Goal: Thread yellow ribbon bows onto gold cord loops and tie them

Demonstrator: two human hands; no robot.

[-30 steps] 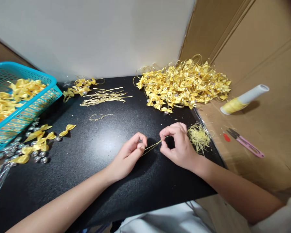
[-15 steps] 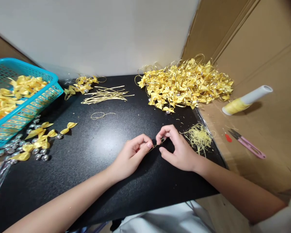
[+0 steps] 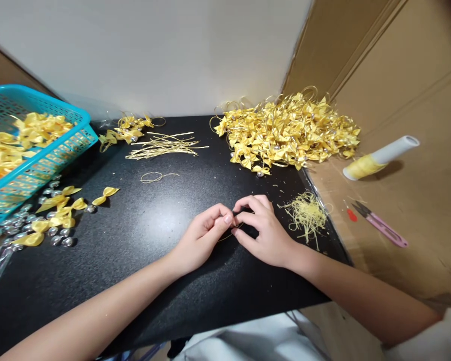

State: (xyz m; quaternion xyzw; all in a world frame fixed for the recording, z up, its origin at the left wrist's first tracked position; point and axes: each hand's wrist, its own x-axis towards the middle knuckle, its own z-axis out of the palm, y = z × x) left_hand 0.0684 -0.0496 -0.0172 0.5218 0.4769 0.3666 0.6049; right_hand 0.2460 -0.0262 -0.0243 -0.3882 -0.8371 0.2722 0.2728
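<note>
My left hand [image 3: 201,238] and my right hand [image 3: 265,230] meet fingertip to fingertip over the middle of the black table top [image 3: 143,260]. Both pinch a thin gold cord [image 3: 231,234], which curves in a small loop just below the fingers. A heap of finished yellow ribbon bows with gold loops [image 3: 285,133] lies at the back right. Cut gold cords [image 3: 163,146] lie in a bundle at the back, with one loose looped cord [image 3: 156,176] in front of them.
A turquoise basket [image 3: 41,165] with yellow bows stands at the left. Loose bows and silver beads [image 3: 56,220] lie beside it. Yellow trimmings [image 3: 306,213] sit right of my hands. A thread spool [image 3: 379,158] and pink snips [image 3: 379,223] lie on the cardboard at right.
My hands have come together; the cord that was stretched straight between them is now bent into a small loop. The right hand moved left toward the left hand.
</note>
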